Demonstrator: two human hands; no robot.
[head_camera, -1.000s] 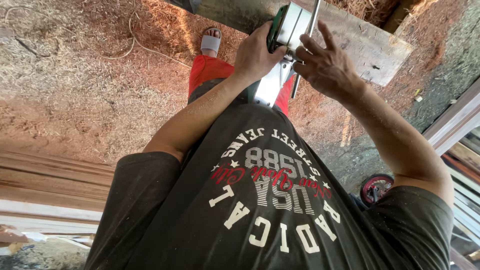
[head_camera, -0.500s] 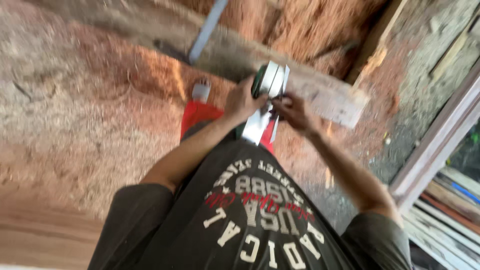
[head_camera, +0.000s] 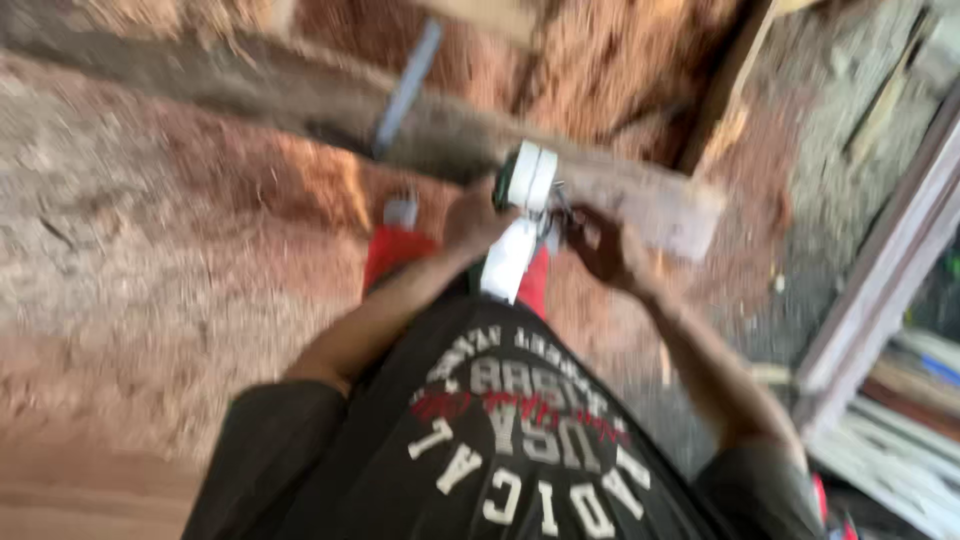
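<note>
Both hands meet on the white and green tool (head_camera: 520, 215), held up in front of the belly. The left hand (head_camera: 478, 218) grips its side; the right hand (head_camera: 605, 245) pinches near its round head (blurry). Its long body points down toward the red shorts (head_camera: 395, 250).

Blurred frame. Left hand (head_camera: 478, 218) grips the green-and-white power tool (head_camera: 528, 180) from the left; right hand (head_camera: 605, 245) is on its right side, fingers at the head. Tool's white body (head_camera: 510, 262) runs down toward the torso. Plank (head_camera: 650, 205) lies just beyond, on sawdust floor (head_camera: 150, 250). Stacked frames (head_camera: 880, 300) at right.
</note>
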